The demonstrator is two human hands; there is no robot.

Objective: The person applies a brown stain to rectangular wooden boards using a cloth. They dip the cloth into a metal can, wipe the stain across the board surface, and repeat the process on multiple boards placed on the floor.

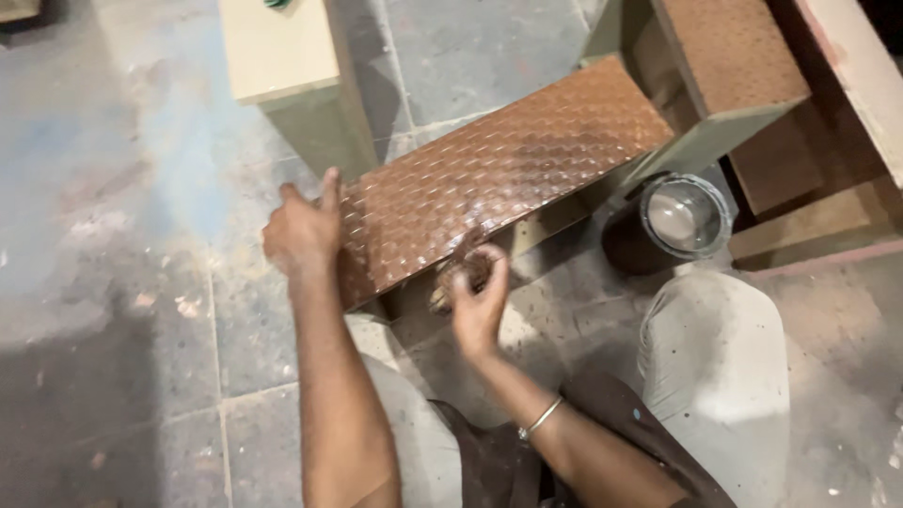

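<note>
Brown embossed panel (pixel 489 179) runs lower left to upper right; our left hand (pixel 303 235) steadies its near-left corner, fingers loosely curled, while our right hand (pixel 478 299) clamps a rag (pixel 463 271) at its near edge.

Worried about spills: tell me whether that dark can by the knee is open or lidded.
Open. The dark can stands upright with no lid; its round mouth shows a pale, shiny inside. How full, cannot tell.

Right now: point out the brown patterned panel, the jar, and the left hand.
brown patterned panel (pixel 499 179), head view, middle of its top face
jar (pixel 685 214), head view, its clear lid
left hand (pixel 299 235), head view, back of hand
</note>
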